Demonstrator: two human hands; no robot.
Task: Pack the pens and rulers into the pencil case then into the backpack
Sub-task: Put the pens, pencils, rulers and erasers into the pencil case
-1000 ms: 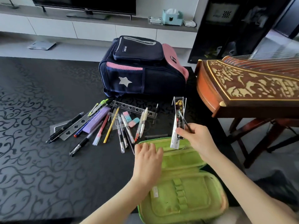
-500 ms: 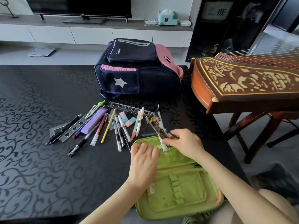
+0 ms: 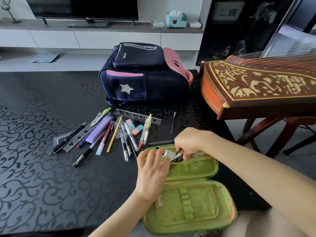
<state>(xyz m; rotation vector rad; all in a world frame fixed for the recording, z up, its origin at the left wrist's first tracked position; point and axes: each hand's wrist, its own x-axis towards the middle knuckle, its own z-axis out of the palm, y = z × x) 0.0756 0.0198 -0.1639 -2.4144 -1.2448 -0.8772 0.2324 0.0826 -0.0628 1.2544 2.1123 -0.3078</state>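
Currently packing: the right hand (image 3: 188, 142) pinches a slim packet (image 3: 168, 153) into the open pencil case (image 3: 196, 202), while the left hand (image 3: 152, 170) lies flat, steadying its pocket (image 3: 193, 166). Next, I judge, gather the loose pens (image 3: 127, 141) just beyond.

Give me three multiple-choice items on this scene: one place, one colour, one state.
1. The backpack lies: A on the floor; B on the table beyond the loose pens; C on a shelf.
2. The pencil case is: A purple; B red; C green.
3. The right hand: A pinches a clear packet at the case's pocket; B lies flat; C grips the backpack.
Answers: B, it sits on the dark tabletop; C, lining and shell are green; A, curled fingers hold the packet over the case.
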